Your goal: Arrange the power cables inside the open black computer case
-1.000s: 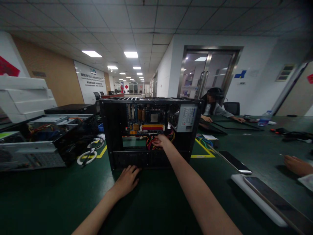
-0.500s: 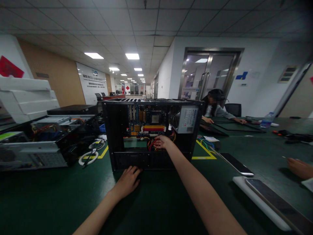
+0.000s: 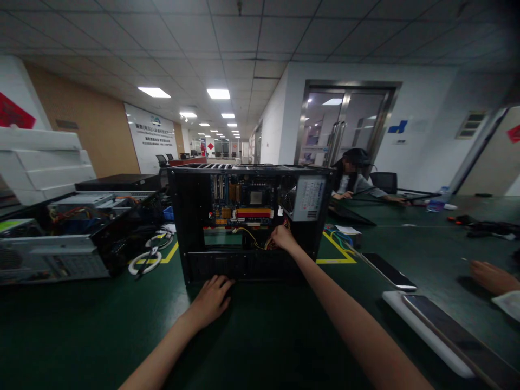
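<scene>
In the head view a black computer case [image 3: 227,266] stands upright with its open side facing me. Inside are a motherboard [image 3: 225,196], red and yellow memory slots [image 3: 255,213] and a power supply [image 3: 309,197] at the upper right. My right hand [image 3: 283,238] reaches into the lower right of the case, its fingers closed on a bundle of power cables [image 3: 270,245]. A thin yellow cable [image 3: 248,234] hangs to the left of it. My left hand [image 3: 215,295] lies at the case's lower front edge, palm down, fingers spread.
Another opened computer case [image 3: 60,260] lies at the left, with coiled white cable [image 3: 144,262] beside it. On the right are a phone [image 3: 388,271], a white slab [image 3: 422,330] with a phone on it, and another person's hand [image 3: 493,277]. A person [image 3: 353,179] sits across the table.
My right hand has moved right inside the case, and the cable bundle has shifted right with it. My left hand has stayed at the front edge.
</scene>
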Motion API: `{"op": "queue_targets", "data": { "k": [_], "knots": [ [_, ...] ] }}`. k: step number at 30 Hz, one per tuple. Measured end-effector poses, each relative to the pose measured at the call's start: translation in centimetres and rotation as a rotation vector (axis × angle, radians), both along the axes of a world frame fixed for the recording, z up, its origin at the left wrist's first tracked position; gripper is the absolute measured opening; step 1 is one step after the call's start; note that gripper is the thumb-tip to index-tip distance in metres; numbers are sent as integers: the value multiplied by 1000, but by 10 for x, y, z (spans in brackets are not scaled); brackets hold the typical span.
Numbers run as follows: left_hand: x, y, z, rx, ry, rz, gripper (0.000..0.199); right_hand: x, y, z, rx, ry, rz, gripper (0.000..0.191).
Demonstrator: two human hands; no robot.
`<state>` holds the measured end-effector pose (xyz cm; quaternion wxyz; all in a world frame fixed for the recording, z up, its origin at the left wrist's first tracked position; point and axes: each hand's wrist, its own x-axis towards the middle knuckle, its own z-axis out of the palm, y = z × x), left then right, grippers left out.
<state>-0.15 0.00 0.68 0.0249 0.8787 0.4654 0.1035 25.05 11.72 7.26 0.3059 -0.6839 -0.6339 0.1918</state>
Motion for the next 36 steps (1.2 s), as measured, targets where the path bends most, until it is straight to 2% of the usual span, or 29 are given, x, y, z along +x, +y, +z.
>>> {"op": "queue_targets", "data": {
  "k": [2,7,13,20,24,31,36],
  "knots": [
    [0,0,1,-5,0,0,39,8,-12,4,70,-133,-1,8],
    [0,-1,0,-7,0,6,39,22,-46,8,77,-408,-45,16],
    [0,-3,2,-28,-3,13,40,26,-72,-3,142,-526,-55,17],
    [1,-4,7,-51,4,20,41,24,-78,-21,271,-620,-86,19],
    [0,-3,4,-44,7,21,40,24,-79,-24,311,-625,-75,19],
    [-1,-2,1,-37,-9,10,40,25,-80,-18,270,-573,-42,20],
    [-1,-2,0,-18,-17,0,41,20,-75,-3,226,-487,-29,23]
  ]
}}
